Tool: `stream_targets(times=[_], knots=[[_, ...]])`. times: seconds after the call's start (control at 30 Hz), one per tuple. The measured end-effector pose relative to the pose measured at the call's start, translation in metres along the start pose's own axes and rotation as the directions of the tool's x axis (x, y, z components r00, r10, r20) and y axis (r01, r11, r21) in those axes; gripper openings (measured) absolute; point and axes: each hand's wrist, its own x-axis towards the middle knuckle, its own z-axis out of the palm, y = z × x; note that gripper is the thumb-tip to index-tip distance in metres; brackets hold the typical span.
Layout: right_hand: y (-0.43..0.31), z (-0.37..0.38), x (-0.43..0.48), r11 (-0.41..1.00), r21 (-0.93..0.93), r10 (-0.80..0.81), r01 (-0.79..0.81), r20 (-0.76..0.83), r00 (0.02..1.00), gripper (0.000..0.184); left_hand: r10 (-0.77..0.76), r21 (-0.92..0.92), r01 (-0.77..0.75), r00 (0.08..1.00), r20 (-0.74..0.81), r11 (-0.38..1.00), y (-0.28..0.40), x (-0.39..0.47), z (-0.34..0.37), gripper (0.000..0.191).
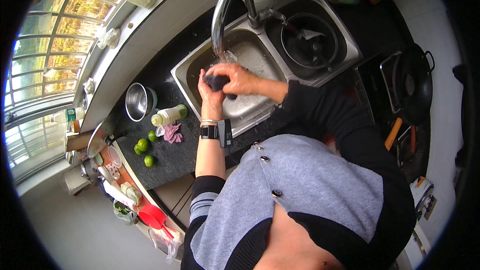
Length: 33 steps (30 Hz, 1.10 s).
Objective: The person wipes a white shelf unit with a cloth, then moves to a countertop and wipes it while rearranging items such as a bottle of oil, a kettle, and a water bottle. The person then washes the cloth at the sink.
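Over the left basin (258, 101) of the steel sink, my left hand (211, 95) is palm up beneath a dark, rounded object (216, 82); I cannot tell what it is. From above, the fingers of my right hand (236, 77) are on the same object, so both hands hold it. Part of the dark thing shows below the right hand. The curved chrome faucet (217, 18) arches just beyond them, and water (227, 57) runs down by my right fingertips. A black band and a bracelet circle my left wrist.
In the right basin sits a dark round vessel (287, 50). On the black counter to the left are a steel bowl (135, 102), a green-capped bottle (168, 115), a pink cloth (172, 133) and several green limes (143, 144). A wok (418, 82) stands far right.
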Motion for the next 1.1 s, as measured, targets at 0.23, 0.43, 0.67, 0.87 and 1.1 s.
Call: stream_targets(times=[0.23, 0.43, 0.67, 0.87, 1.1], knots=[[-0.012, 0.037, -0.016, 0.973, -0.226, 0.034, -0.042, -0.036, 0.999, 0.032, 0.151, 0.217, -0.163, 0.986, 0.071, 0.962, -0.029, -0.023, -0.028, 0.035], [0.032, 0.015, -0.016, 0.911, -0.396, 0.007, -0.118, -0.272, 0.962, 0.035, 0.034, 0.177, -0.031, 0.999, -0.011, 0.984, -0.042, -0.012, -0.017, 0.032], [0.083, -0.009, -0.006, 0.823, -0.297, 0.414, -0.484, -0.269, 0.87, 0.057, -0.066, -0.052, 0.058, 0.982, -0.178, 0.997, -0.027, -0.002, -0.002, 0.037], [0.068, 0.001, -0.012, 0.581, 0.589, 0.579, -0.562, 0.187, 0.794, 0.072, 0.043, -0.105, -0.04, 0.999, 0.032, 0.994, -0.019, -0.001, 0.01, 0.046], [0.054, 0.015, -0.011, 0.916, -0.037, 0.373, -0.4, -0.297, 0.879, 0.052, -0.045, 0.098, 0.059, 0.989, -0.143, 0.993, -0.008, -0.013, -0.001, 0.045]])
